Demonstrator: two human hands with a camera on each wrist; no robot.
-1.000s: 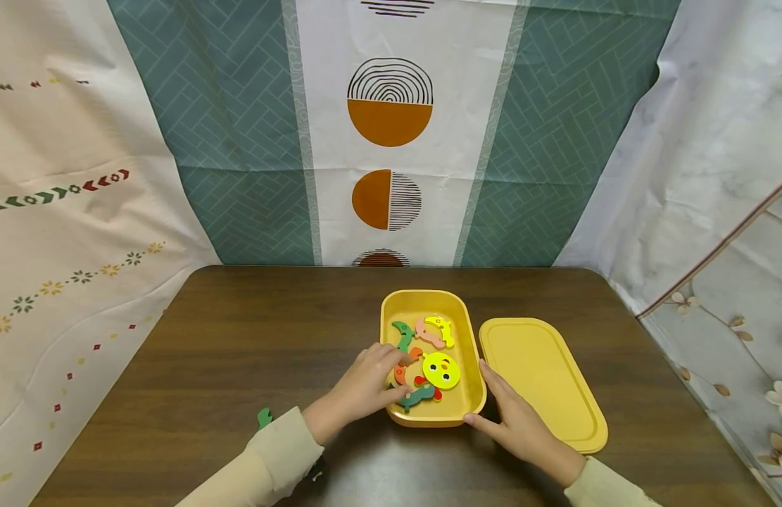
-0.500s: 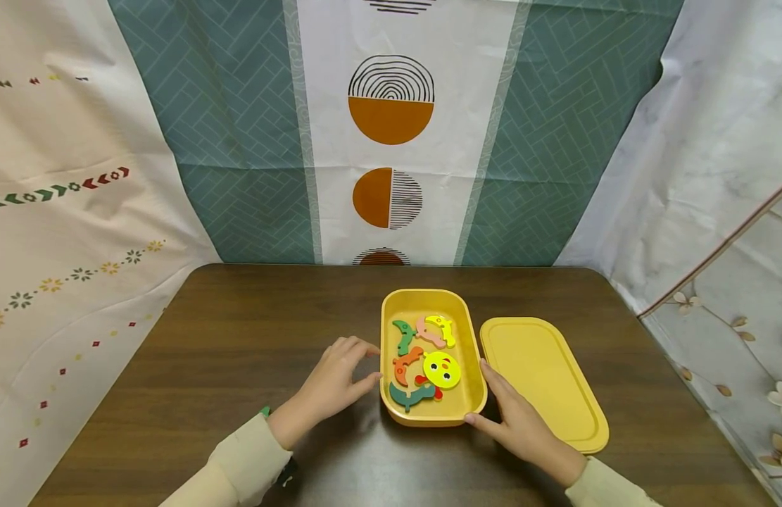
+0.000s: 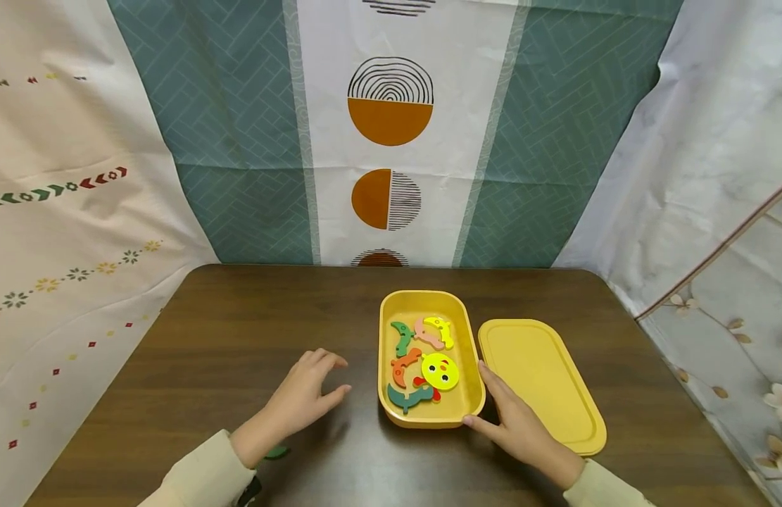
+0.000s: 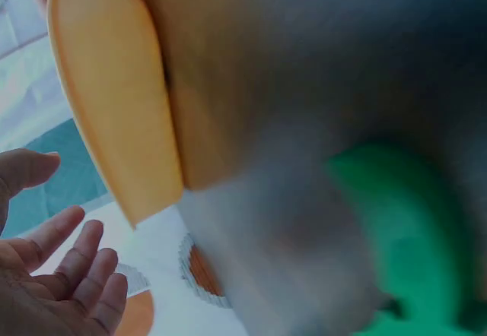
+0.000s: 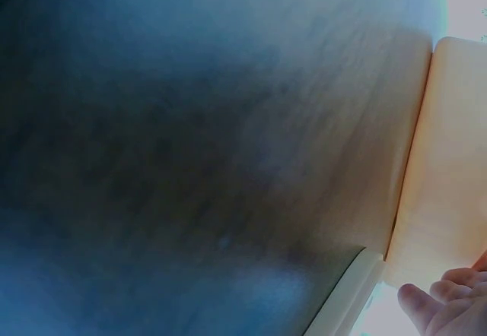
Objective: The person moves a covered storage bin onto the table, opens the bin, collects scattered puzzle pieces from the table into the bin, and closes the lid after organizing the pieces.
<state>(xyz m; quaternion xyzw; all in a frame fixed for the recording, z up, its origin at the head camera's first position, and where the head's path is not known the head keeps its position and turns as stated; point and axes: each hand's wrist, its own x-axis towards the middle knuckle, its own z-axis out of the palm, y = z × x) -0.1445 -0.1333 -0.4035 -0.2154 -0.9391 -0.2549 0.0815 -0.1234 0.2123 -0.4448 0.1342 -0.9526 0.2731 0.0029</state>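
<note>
My left hand (image 3: pixel 305 394) hovers over the table left of the box, fingers spread and holding nothing. Below its wrist lies a green curved piece (image 3: pixel 278 452), partly hidden by the arm; in the left wrist view the green piece (image 4: pixel 415 237) appears large and blurred. My right hand (image 3: pixel 517 426) rests against the near right corner of a yellow box (image 3: pixel 457 407), thumb at the front rim and straight fingers along the side. Inside the box lie a round yellow face piece (image 3: pixel 440 371) and curved animal-like pieces: teal (image 3: pixel 408 398), orange (image 3: pixel 403 367), green (image 3: pixel 402 339), pink (image 3: pixel 429 335) and yellow (image 3: pixel 443 331).
A flat yellow lid (image 3: pixel 543 380) lies on the brown table (image 3: pixel 270 310) just right of the box. A small dark object (image 3: pixel 248 491) shows beside the left sleeve. Patterned cloth (image 3: pixel 391 141) hangs behind the table and at both sides.
My left hand has come out of the box and moved left and toward me, leaving the orange and teal pieces inside. The right hand stays at the box corner.
</note>
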